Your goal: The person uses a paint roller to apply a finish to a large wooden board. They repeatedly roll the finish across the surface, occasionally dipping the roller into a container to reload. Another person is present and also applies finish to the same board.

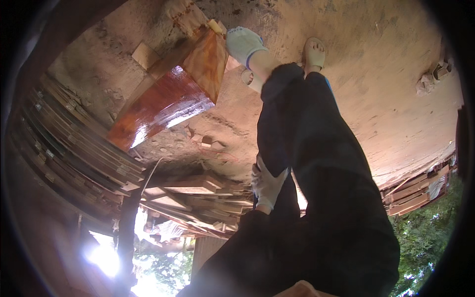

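Observation:
Off to the left on the earthen ground lies a large angular wooden piece [163, 109]. Its long reddish-brown face has a wet-looking gloss, while the far end face is lighter and streaked. My right hand [245, 43], in a white knitted glove with a blue cuff, reaches down beside that far end. Its fingers are closed, and a small pale yellowish object [216, 26] protrudes from them by the wood's top edge; its kind cannot be made out. Also gloved, my left hand [268, 185] rests on my left leg, thumb and fingers spread round the dark trousers, holding nothing.
My sandaled feet, the right foot [314, 53] plainest, stand right of the piece. Stacked long boards [74, 133] line the left side. A pile of loose timber [198, 195] lies nearer, beside a dark post [127, 232]. A flat wood offcut [145, 55] lies beyond the piece.

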### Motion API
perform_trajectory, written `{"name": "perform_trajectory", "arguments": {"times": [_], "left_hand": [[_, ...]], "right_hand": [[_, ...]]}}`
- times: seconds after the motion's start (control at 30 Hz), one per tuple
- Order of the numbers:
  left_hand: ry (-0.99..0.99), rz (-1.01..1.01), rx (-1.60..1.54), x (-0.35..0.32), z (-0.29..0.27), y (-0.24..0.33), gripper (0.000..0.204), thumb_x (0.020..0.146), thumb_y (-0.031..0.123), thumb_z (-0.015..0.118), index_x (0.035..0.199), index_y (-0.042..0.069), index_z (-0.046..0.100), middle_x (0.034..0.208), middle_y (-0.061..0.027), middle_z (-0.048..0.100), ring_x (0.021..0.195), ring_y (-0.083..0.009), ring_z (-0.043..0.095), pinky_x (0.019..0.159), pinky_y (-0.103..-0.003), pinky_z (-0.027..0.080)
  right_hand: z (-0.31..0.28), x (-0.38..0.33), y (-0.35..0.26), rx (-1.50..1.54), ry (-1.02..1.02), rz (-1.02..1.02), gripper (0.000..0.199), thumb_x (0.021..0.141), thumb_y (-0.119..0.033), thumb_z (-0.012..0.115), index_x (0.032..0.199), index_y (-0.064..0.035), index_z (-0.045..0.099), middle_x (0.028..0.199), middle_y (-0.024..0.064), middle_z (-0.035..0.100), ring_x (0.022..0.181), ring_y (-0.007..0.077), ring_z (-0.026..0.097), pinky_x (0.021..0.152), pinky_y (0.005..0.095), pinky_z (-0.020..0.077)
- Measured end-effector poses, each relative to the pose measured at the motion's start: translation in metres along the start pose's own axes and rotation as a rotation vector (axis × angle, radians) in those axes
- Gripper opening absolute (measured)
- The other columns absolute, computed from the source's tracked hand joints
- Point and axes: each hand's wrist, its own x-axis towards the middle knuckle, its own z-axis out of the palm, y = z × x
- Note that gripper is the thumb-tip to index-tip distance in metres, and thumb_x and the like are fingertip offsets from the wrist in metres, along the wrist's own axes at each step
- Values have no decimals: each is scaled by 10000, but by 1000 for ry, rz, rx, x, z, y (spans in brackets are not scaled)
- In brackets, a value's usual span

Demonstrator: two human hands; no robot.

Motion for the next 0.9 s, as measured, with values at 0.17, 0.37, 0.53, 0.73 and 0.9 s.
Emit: {"name": "perform_trajectory", "arguments": {"times": [0.17, 0.37, 0.53, 0.73, 0.9], "left_hand": [[60, -36, 45, -15, 11, 23, 1036, 703, 593, 683, 1459, 92, 181, 1343, -261, 360, 1194, -433, 429, 960, -497, 402], [157, -30, -71, -36, 14, 37, 887, 749, 536, 654, 1430, 116, 271, 1298, -237, 428, 1154, -421, 467, 936, -495, 416], [316, 213, -561, -63, 2, 44, 421, 888, 312, 573, 1218, 53, 544, 1169, -187, 576, 1089, -328, 550, 900, -412, 455], [264, 728, -743, -136, -39, 55, 263, 889, 252, 559, 970, 11, 623, 915, -182, 648, 882, -315, 639, 760, -390, 491], [258, 681, -531, -192, -44, 25, 264, 882, 291, 554, 978, 58, 635, 781, -94, 651, 681, -187, 638, 676, -324, 503]], "right_hand": [[-17, -130, -32, 152, 350, -44, 256, 812, -118, 537, 1025, 22, 552, 752, 92, 625, 658, 239, 640, 518, 382, 499], [-71, -242, -23, 342, 217, 111, 203, 869, -157, 508, 1019, -24, 535, 732, 106, 592, 628, 263, 618, 520, 386, 491], [-104, -324, 82, 697, 82, 738, 288, 899, -282, 509, 963, -17, 601, 849, 174, 653, 686, 340, 630, 589, 434, 499], [-134, -487, 221, 478, -65, 746, 381, 860, -248, 508, 1137, -11, 618, 941, 253, 647, 925, 396, 617, 792, 467, 473], [-119, -616, 256, 319, 18, 957, 287, 813, -253, 523, 760, -7, 660, 498, 164, 556, 477, 301, 602, 473, 438, 469]]}}
